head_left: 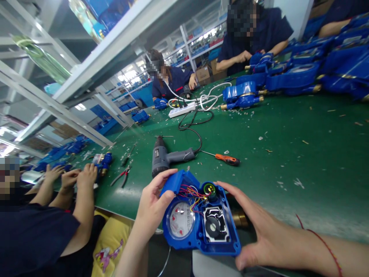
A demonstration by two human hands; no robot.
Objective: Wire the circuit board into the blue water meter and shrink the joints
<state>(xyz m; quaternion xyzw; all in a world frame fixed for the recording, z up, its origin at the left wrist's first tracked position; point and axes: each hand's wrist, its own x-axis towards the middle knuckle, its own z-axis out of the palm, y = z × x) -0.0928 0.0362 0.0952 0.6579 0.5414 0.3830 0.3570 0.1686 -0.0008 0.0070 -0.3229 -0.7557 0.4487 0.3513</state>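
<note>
A blue water meter (201,234) is held up near the bench's front edge, its housing uncovered. Its round dial (181,219) sits on the left; a compartment with a black-and-silver valve mechanism (216,225) is on the right. Red and yellow wires (191,192) run across the top beside a green-ringed round part (209,189). My left hand (154,204) grips the upper left, thumb on a raised blue cover (173,184). My right hand (265,234) spans the right side, fingertips at the top edge and thumb at the lower corner, around a brass pipe end (240,219).
Beyond the meter lie a grey heat gun (165,156), an orange-handled screwdriver (227,159) and pliers (122,178). A white power strip (182,110) with tangled cables is farther back. Blue meters (242,94) crowd the right. Co-workers sit left and opposite; a metal shelf (95,46) hangs overhead.
</note>
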